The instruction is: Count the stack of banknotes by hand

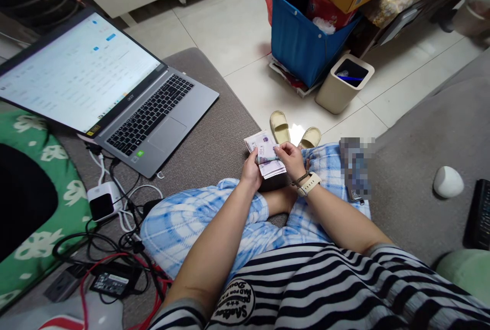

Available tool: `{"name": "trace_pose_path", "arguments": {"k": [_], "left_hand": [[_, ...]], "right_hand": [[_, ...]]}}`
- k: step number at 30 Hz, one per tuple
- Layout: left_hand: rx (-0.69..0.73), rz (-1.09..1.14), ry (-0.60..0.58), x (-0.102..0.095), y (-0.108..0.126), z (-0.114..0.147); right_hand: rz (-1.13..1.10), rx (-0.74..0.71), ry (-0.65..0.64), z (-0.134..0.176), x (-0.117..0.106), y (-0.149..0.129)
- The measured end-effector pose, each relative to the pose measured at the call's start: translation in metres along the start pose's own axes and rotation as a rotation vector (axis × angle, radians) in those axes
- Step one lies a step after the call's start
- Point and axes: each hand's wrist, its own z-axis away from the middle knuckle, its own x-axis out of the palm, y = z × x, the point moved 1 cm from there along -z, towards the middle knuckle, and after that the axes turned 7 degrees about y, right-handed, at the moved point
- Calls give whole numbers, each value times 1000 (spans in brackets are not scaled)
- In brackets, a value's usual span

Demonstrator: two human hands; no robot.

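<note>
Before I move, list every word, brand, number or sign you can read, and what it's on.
"acer": laptop, below its screen.
"MAD FOR": shirt patch; its other words are unclear.
Too small or blurred to read: screen text, laptop stickers, banknotes, power adapter label.

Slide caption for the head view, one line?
Left hand and right hand holding rectangular pale-purple paper banknotes, an open silver-grey laptop to the left.

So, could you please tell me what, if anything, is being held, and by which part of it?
A bundle of banknote-like papers: the left hand grips its left side, and the right hand pinches its right edge.
</note>
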Motion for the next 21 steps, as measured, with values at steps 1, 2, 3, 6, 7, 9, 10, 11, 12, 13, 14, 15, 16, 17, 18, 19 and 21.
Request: {"name": "trace_pose_path", "arguments": {"k": [1,2,3,6,7,9,10,11,12,13,14,15,16,17,18,19,21], "left_hand": [[8,5,2,0,0,-1],[15,7,4,0,-1,-1],[20,7,6,-1,-1,-2],[31,1,14,-2,-2,-3],[33,1,16,-2,-2,-3],[32,2,19,-1,-1,-3],[29,2,22,-1,-1,-2],[25,1,24,-1,-1,-2],[23,-1,26,-1,-1,-2],[21,-4,29,-1,-1,-1],[20,-6,31,-1,-1,-1],[19,-8,34,-1,-1,-1],[18,-10,37,-1,-1,-2],[17,-11,39,-1,-1,-2],[16,-11,39,-1,-1,-2],[18,-10,39,-1,-1,-2],[21,-10,38,-2,-1,-2]], "right_hand": [[-12,5,-8,1,1,-1],[-23,12,-17,1,1,-2],[-32,19,-23,1,2,-3],[-51,42,-36,2,3,-5],[-57,48,-40,2,3,-5],[-70,57,-50,2,3,-5],[-78,61,-53,2,3,-6],[-86,63,-54,2,3,-6],[-94,64,-54,2,3,-6],[-99,64,-53,2,3,-6],[-101,62,-53,2,3,-5],[-100,60,-53,2,3,-5],[-96,57,-54,2,3,-5],[-90,56,-55,2,3,-4],[-82,56,-57,2,2,-4],[-74,58,-57,2,2,-4],[-65,65,-55,1,2,-4]]}}
